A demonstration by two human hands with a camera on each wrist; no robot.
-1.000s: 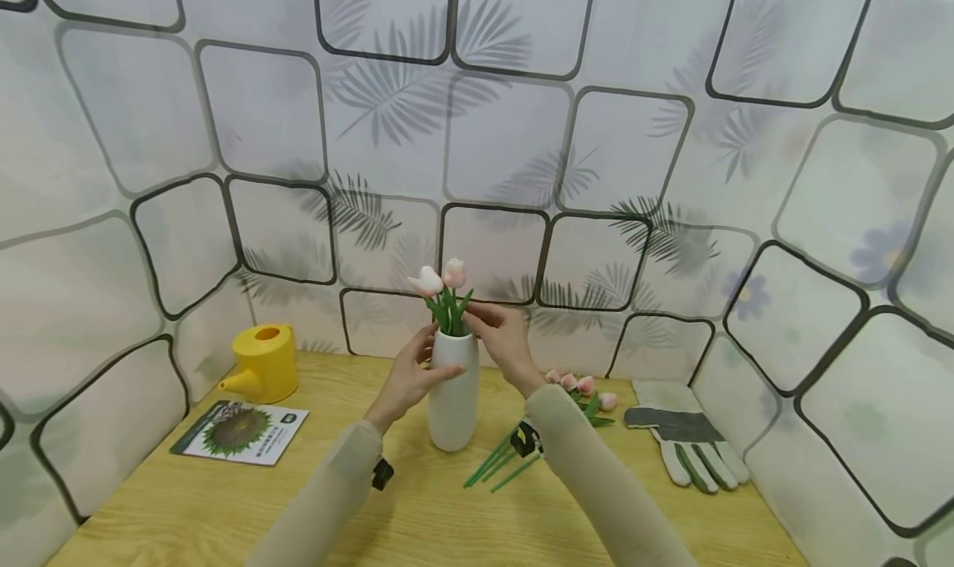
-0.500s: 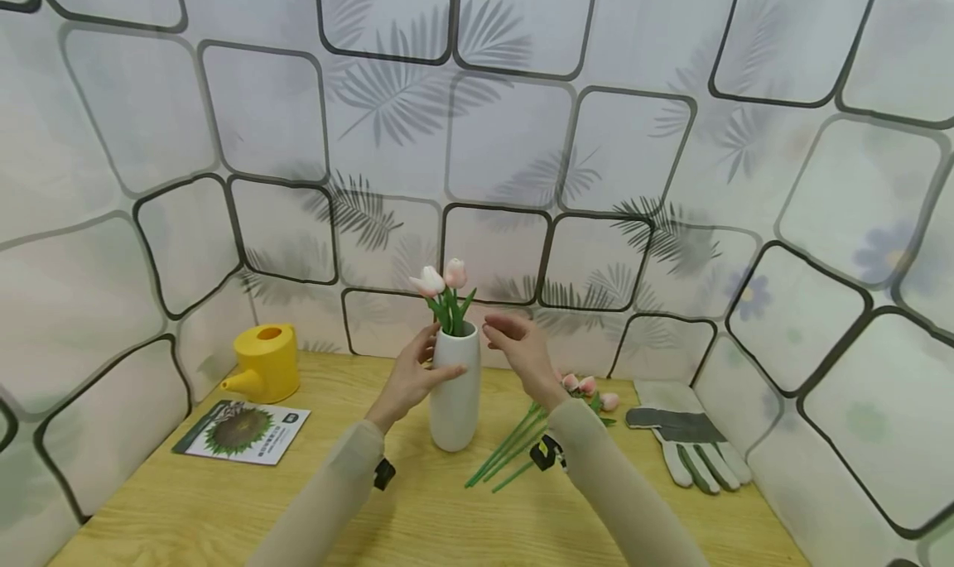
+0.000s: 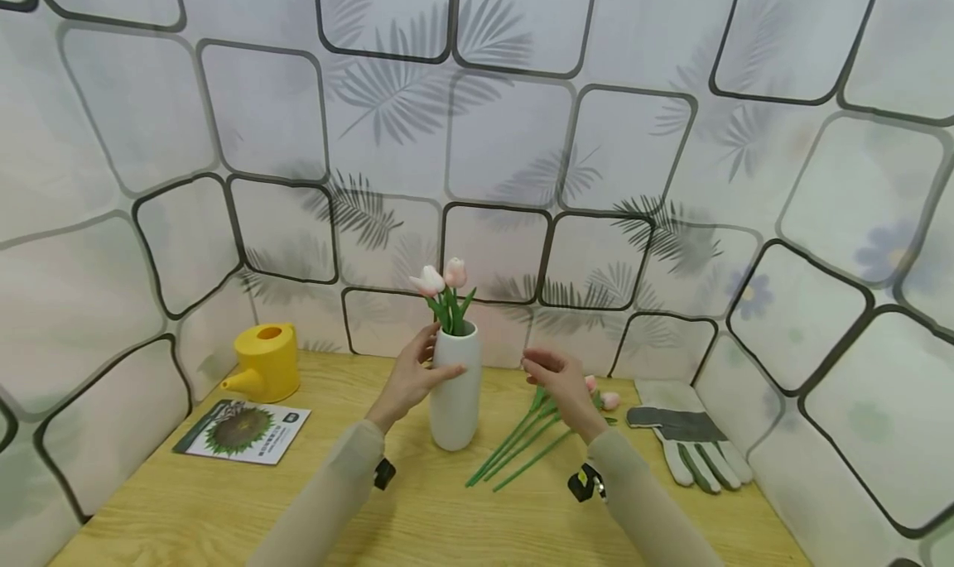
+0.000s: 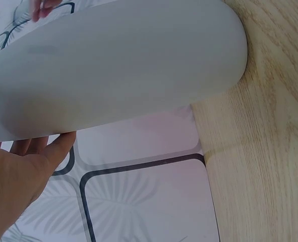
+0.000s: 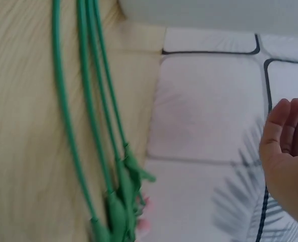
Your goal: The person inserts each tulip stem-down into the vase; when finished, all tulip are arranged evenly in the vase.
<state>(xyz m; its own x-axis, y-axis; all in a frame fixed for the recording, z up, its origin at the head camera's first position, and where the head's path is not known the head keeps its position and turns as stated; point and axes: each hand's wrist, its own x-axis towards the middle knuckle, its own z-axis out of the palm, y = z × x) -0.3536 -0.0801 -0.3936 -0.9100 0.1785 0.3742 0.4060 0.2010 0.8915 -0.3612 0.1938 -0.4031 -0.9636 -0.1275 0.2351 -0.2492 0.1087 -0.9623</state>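
Observation:
A tall white vase point(image 3: 455, 393) stands upright on the table with two pale pink tulips point(image 3: 441, 279) in its mouth. My left hand point(image 3: 412, 378) holds the vase near its upper part, thumb across the front and fingers round the far side. In the left wrist view that hand point(image 4: 17, 174) lies against the vase wall point(image 4: 133, 65). To the right of the vase my right hand point(image 3: 559, 381) hangs with loosely bent fingers and nothing in them. Below it several more tulips point(image 3: 514, 447) lie on the table, some blossoms hidden behind the hand and wrist.
On the left stand a yellow watering can point(image 3: 267, 364) and, in front of it, a flat sunflower packet point(image 3: 242, 432). A pair of grey-and-white work gloves point(image 3: 689, 434) lies at the right. Patterned walls point(image 3: 492, 136) close in the table point(image 3: 417, 517) behind and at both sides.
My right hand has drawn back from the tulips at the vase mouth and moved right and down, over the lying tulips. The left hand has stayed on the vase.

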